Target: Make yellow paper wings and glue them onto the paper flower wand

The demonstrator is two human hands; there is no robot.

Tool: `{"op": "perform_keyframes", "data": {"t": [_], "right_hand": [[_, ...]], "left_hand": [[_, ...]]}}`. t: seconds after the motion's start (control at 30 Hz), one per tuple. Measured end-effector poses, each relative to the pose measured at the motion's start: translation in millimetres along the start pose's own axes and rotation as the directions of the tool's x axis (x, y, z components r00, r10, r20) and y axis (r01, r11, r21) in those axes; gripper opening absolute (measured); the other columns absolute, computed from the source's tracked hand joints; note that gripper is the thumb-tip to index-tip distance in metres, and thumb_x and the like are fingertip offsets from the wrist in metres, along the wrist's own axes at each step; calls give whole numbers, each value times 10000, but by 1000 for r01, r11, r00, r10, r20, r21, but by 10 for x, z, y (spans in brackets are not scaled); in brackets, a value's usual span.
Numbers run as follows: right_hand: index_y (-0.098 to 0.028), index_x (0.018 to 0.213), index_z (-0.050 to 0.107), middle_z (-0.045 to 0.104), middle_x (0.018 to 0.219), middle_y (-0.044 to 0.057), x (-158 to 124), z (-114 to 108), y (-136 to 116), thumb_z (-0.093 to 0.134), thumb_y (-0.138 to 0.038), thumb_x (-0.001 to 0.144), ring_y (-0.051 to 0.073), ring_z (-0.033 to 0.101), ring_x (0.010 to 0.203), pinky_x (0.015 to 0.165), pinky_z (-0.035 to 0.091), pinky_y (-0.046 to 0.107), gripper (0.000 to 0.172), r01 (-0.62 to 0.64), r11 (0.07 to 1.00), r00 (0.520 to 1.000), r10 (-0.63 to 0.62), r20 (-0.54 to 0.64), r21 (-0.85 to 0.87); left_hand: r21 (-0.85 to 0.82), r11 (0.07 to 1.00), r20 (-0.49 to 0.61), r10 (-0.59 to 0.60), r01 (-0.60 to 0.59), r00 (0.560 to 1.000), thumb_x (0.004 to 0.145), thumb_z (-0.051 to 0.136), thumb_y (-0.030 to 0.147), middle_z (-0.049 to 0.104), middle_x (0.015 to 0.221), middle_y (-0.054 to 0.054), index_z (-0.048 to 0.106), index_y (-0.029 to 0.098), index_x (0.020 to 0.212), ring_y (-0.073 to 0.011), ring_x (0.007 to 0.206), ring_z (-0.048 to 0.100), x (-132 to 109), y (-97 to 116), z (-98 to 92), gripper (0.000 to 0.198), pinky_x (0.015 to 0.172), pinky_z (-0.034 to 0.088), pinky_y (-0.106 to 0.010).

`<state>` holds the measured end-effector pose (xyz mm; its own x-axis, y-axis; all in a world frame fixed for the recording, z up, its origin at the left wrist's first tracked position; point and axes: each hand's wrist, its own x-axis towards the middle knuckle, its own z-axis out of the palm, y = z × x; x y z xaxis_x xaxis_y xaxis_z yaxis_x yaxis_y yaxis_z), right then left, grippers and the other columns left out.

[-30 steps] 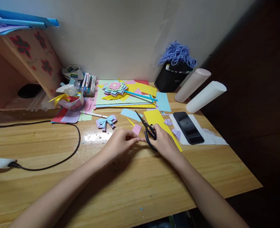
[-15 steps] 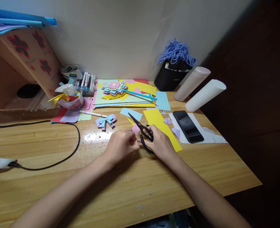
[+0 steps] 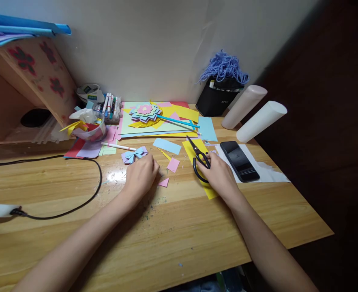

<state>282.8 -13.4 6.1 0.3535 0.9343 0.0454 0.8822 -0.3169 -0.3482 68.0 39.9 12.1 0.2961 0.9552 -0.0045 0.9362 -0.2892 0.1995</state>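
A paper bow (image 3: 132, 155) lay on the table (image 3: 172, 235), partly behind the left hand (image 3: 141, 174), whose fingers were curled in; I couldn't tell whether they held anything. A pink scrap (image 3: 164, 182) lay just beside it, then a pink square (image 3: 173, 165). Over the yellow strip (image 3: 208, 190), the right hand (image 3: 221, 174) gripped black scissors (image 3: 200, 152).

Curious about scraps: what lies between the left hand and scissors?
The head view shows a pink square, a smaller pink scrap and, farther back, a yellow strip between left hand and scissors.
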Motion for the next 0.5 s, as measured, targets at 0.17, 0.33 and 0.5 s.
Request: {"op": "perform_keyframes", "data": {"t": [0.17, 0.33, 0.5], "right_hand": [[-146, 976, 549, 649, 1006, 137, 86, 33, 147, 547, -340, 826, 283, 619, 904, 711, 441, 344, 245, -1, 994, 999, -3, -35, -110], [-135, 969, 563, 632, 973, 149, 125, 125, 254, 573, -270, 804, 308, 567, 920, 794, 438, 415, 213, 88, 990, 987, -101, -123, -109], [-149, 1014, 554, 566, 1041, 158, 122, 114, 194, 560, -238, 806, 314, 500, 1000, 869, 413, 453, 226, 215, 975, 953, -221, -209, -48]], "left_hand": [[-204, 973, 159, 137, -103, 978, 793, 548, 342, 668, 797, -53, 567, 187, 773, -188, 693, 587, -63, -25, -78, 158, 517, 278, -254], [-329, 921, 213, 287, -208, 934, 623, 729, 426, 654, 776, -40, 603, 194, 730, -185, 683, 569, -121, -15, -54, 285, 511, 269, -245], [-367, 905, 177, 296, -216, 939, 659, 700, 258, 663, 758, -28, 647, 194, 741, -173, 687, 584, -89, -38, 35, 117, 530, 297, -246]]}}
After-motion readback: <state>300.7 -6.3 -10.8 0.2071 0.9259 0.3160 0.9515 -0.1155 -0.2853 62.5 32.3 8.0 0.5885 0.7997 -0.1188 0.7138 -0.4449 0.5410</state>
